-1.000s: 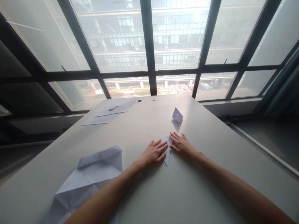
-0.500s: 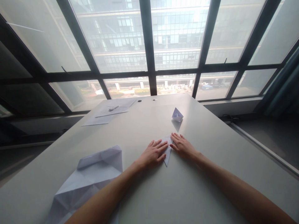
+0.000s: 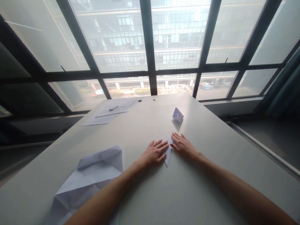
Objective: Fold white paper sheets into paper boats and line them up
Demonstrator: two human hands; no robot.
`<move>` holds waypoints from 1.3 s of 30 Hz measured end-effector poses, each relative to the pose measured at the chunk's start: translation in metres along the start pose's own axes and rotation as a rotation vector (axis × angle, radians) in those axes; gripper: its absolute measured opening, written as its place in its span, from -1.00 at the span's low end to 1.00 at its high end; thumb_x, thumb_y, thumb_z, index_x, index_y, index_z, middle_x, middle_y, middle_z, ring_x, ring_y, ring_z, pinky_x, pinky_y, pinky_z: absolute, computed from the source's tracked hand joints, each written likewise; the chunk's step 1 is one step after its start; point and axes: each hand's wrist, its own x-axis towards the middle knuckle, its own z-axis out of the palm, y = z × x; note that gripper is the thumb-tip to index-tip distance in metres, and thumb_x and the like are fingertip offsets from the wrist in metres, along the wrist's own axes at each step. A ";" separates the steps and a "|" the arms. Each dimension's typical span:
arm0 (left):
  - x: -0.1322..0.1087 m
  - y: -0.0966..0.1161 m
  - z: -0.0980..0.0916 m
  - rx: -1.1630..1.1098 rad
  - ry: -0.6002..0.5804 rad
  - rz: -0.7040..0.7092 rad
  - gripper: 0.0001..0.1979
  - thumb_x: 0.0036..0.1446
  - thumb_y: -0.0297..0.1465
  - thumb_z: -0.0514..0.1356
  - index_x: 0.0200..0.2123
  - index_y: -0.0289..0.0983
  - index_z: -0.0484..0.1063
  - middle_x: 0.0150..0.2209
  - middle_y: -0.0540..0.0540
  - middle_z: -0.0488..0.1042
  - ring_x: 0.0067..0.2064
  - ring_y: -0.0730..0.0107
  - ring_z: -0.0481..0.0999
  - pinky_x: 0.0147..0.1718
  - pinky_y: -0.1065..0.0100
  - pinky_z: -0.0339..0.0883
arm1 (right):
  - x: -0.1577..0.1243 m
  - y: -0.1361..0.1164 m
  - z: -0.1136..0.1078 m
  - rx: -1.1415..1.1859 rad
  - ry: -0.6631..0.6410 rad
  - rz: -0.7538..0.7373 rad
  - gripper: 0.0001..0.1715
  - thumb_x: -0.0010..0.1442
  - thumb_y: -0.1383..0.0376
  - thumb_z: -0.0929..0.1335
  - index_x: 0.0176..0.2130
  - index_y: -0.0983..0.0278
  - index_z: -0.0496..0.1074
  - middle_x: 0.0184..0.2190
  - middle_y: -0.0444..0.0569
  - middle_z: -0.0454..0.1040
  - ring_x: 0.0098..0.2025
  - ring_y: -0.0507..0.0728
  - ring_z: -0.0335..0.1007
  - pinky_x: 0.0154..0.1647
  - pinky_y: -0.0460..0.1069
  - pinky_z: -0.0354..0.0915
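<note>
A small folded piece of white paper (image 3: pixel 168 154) lies flat on the white table (image 3: pixel 206 187), with a pointed corner towards me. My left hand (image 3: pixel 155 152) rests on its left side, fingers stretched out and slightly spread, pressing it down. On the opposite side, my right hand (image 3: pixel 184 146) lies flat with its fingertips along the paper's right edge. Both hands cover much of the paper, so its full outline is hidden. Just beyond them stands a little folded paper boat (image 3: pixel 178 115).
A large creased sheet of paper (image 3: pixel 93 175) lies at the near left, partly under my left forearm. At the far left are flat paper sheets (image 3: pixel 100 120) with a small white object (image 3: pixel 113 108) on top. Windows (image 3: pixel 175 37) rise behind the table.
</note>
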 end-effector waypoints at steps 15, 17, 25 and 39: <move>0.001 0.001 0.000 -0.086 0.340 -0.267 -0.76 0.34 -0.34 0.07 -0.13 -0.12 0.56 -0.07 -0.07 0.52 -0.04 0.20 0.45 0.06 0.12 0.30 | 0.000 0.000 0.001 0.030 0.097 -0.011 -0.46 0.35 0.11 0.24 0.22 0.30 0.29 0.34 0.18 0.15 0.39 0.27 -0.02 0.38 0.21 -0.07; 0.002 -0.001 0.002 -0.065 0.376 -0.306 -0.77 0.32 -0.35 0.09 -0.14 -0.14 0.57 -0.06 -0.08 0.53 -0.02 0.17 0.45 0.08 0.07 0.28 | -0.001 0.000 0.000 0.038 0.112 -0.035 -0.49 0.34 0.13 0.25 0.19 0.29 0.33 0.29 0.16 0.24 0.35 0.26 0.07 0.36 0.18 -0.02; 0.003 -0.001 0.001 -0.099 0.457 -0.155 -0.47 0.28 -0.62 -0.10 0.25 -0.24 0.28 0.26 -0.13 0.30 0.30 0.29 0.23 0.29 0.13 0.14 | -0.003 -0.005 -0.002 0.123 0.129 -0.125 -0.56 0.34 0.28 0.21 0.14 0.34 0.36 0.26 0.18 0.28 0.34 0.22 0.12 0.35 0.10 0.08; 0.004 -0.003 0.014 0.004 0.119 -0.195 -0.47 0.39 -0.26 -0.08 0.37 -0.24 0.09 0.38 -0.18 0.08 0.40 0.08 0.01 0.32 -0.04 -0.09 | -0.003 -0.005 -0.001 0.169 0.026 -0.277 -0.37 0.34 0.31 0.19 0.35 0.29 0.13 0.36 0.12 0.13 0.40 0.18 -0.04 0.41 0.20 -0.07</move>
